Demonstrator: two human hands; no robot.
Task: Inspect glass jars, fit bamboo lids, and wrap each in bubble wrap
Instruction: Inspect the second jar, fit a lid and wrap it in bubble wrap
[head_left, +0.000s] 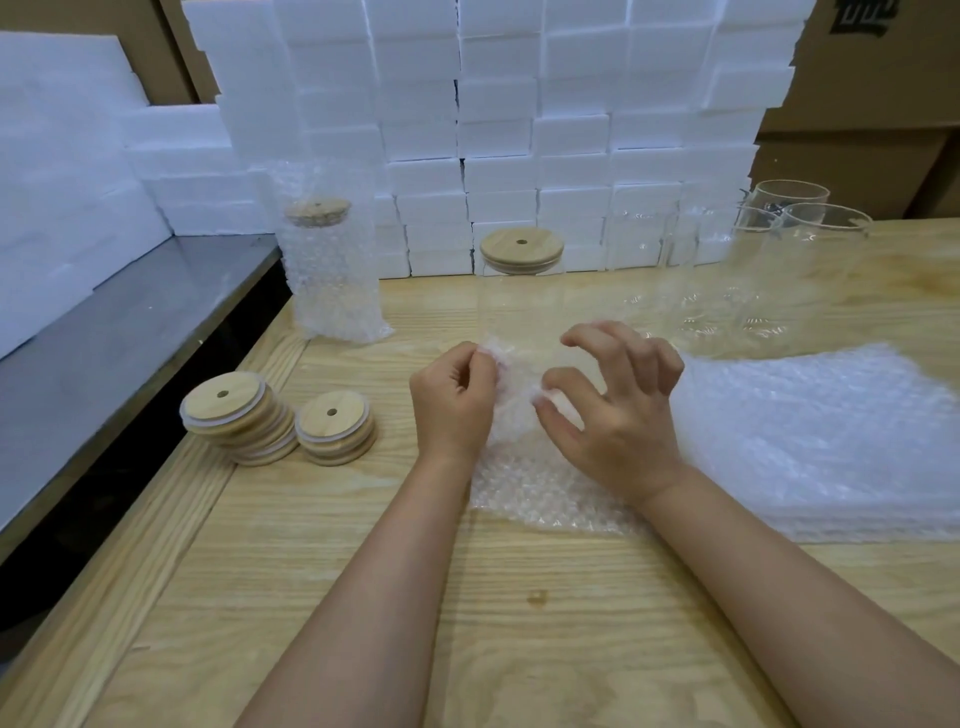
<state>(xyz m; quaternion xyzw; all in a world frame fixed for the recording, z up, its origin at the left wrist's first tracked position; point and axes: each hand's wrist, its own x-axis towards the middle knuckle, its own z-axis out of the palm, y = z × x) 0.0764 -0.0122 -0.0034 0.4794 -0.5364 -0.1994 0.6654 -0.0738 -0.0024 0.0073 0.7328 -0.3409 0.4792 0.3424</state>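
At mid-bench, flat on the pale wood: one bubble wrap sheet, near edge lying down, far edge lifted between both hands. Left hand pinching the raised far corner, fingers curled round it. Right hand nipping the same edge between thumb and forefinger, other fingers hooked and held clear above.

Just beyond the lifted edge, upright and unwrapped: clear glass jar capped with a bamboo lid, lower part blurred behind the wrap.

Further left, standing near the bench edge: wrapped jar, lid dimly showing through the bubbles. Nearer, left of the hands: two bamboo lid stacks, the taller one slumped sideways, the shorter just beside it.

Right of the hands: thick bubble wrap pile, one corner almost touching the right wrist. Behind it: open glass jars, bunched close, exact count hard to tell.

Along the back: wall of white foam blocks, cardboard boxes behind. Lower at far left: grey metal table.
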